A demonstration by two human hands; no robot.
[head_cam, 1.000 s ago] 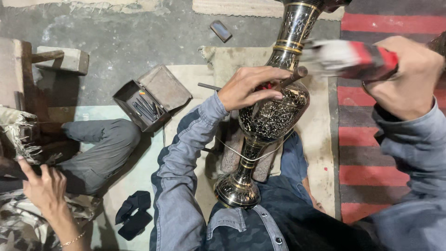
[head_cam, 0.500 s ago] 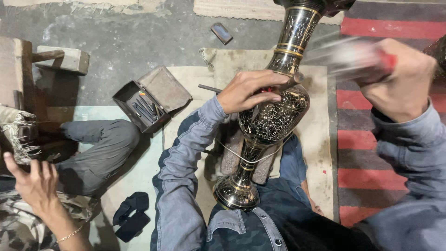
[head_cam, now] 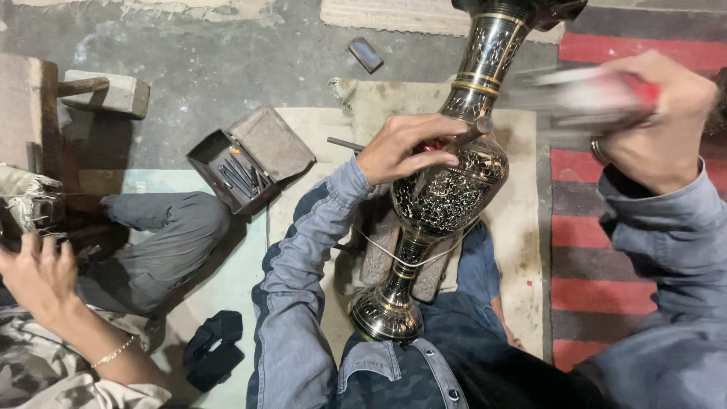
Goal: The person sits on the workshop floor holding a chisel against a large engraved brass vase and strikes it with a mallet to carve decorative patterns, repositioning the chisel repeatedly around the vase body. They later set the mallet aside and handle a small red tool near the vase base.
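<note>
A tall black and gold engraved metal vase (head_cam: 447, 189) lies tilted across my lap, its round foot (head_cam: 386, 314) near my waist and its neck pointing away. My left hand (head_cam: 409, 148) rests on the vase's shoulder and pinches a thin metal chisel (head_cam: 447, 151) against the surface. My right hand (head_cam: 659, 125) is raised to the right of the vase neck and grips a blurred mallet (head_cam: 583, 95) with a red and white part.
An open metal box of small tools (head_cam: 242, 163) sits on the floor left of the vase. Another person sits at the left, a knee (head_cam: 174, 227) and a hand (head_cam: 38, 276) showing. A wooden block (head_cam: 106, 91), a dark cloth (head_cam: 216, 348) and a red striped mat (head_cam: 598, 227) lie around.
My right hand with the mallet has swung slightly, staying raised beside the vase neck. The other person's hand at the left has shifted a little. My left hand has stayed on the vase.
</note>
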